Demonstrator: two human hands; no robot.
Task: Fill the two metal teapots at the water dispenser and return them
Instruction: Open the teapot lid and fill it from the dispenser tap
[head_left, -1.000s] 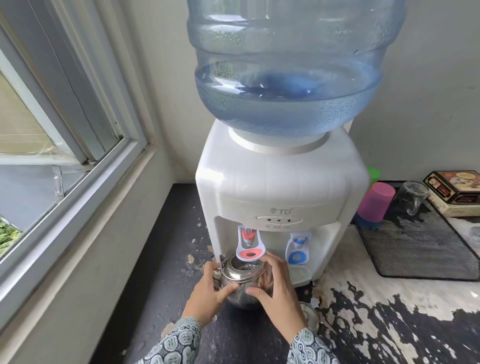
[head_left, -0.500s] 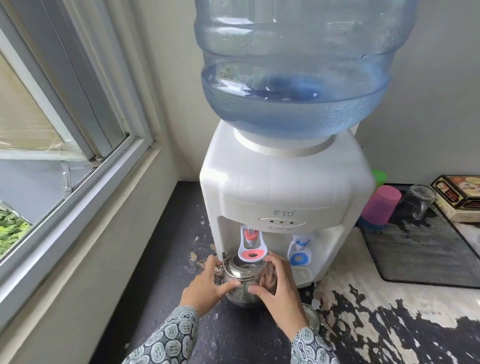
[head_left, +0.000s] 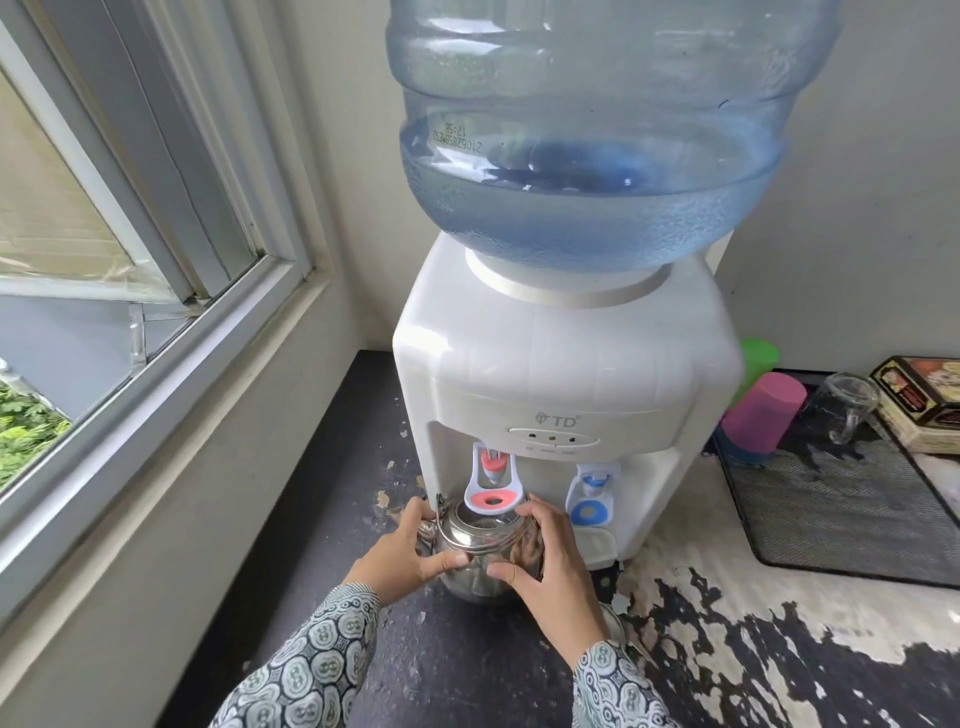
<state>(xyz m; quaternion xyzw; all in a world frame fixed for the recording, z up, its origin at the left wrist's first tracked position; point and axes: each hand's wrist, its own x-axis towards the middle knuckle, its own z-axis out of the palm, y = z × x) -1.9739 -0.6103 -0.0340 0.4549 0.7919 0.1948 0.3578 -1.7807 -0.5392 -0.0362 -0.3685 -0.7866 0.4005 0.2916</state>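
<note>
A small shiny metal teapot (head_left: 480, 540) sits under the red tap (head_left: 492, 480) of the white water dispenser (head_left: 566, 379), its top open and its wire handle folded back. My left hand (head_left: 402, 553) holds the pot's left side near the spout. On the pot's right side, my right hand (head_left: 550, 564) wraps around the body. A round metal lid (head_left: 615, 626) peeks out on the counter behind my right wrist. Only one teapot is in view. The blue tap (head_left: 589, 493) stands free to the right.
A big blue water bottle (head_left: 597, 145) tops the dispenser. To the right a black mesh tray (head_left: 852, 519) carries a pink cup (head_left: 758, 421), a green cup (head_left: 756, 358) and a glass mug (head_left: 844, 405); a printed tin (head_left: 924, 400) lies beside it. A window frame (head_left: 171, 332) runs along the left. The countertop's (head_left: 467, 675) dark coating is peeling.
Both hands stay on the teapot under the red tap. The view has shifted slightly; the pot and hands have barely moved.
</note>
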